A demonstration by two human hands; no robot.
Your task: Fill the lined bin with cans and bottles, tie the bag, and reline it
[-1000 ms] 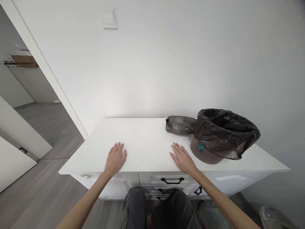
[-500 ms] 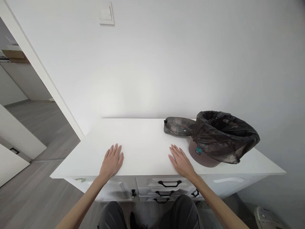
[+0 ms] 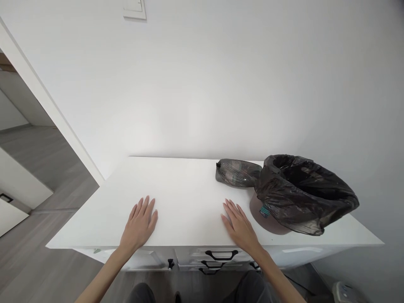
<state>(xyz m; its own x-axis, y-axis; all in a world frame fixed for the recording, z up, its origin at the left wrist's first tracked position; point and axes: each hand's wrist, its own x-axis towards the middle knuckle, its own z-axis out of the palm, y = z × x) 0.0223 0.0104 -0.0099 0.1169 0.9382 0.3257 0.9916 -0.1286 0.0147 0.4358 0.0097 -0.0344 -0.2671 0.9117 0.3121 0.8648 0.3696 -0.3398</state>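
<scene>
Both palms rest flat on the white cabinet top (image 3: 186, 210). My left hand (image 3: 139, 223) lies left of the middle, fingers spread, holding nothing. Toward the right, my right hand (image 3: 240, 225) lies with its fingers extended and holds nothing. Just beyond it stands a brown bin (image 3: 268, 216) lined with a black plastic bag (image 3: 290, 198) folded over its rim. A dark translucent bundle (image 3: 238, 172), tied at its left end, lies against the bin's left side.
Drawers with black handles (image 3: 221, 255) are below the cabinet's front edge. A white wall (image 3: 195, 75) with a light switch (image 3: 134, 8) rises behind. At the left is a doorway frame (image 3: 53, 101); a pale appliance (image 3: 345, 292) sits low at the right.
The view has shifted, so the cabinet and bin sit a little lower in it and the switch is partly cut off. Both hands remain flat on the top.
</scene>
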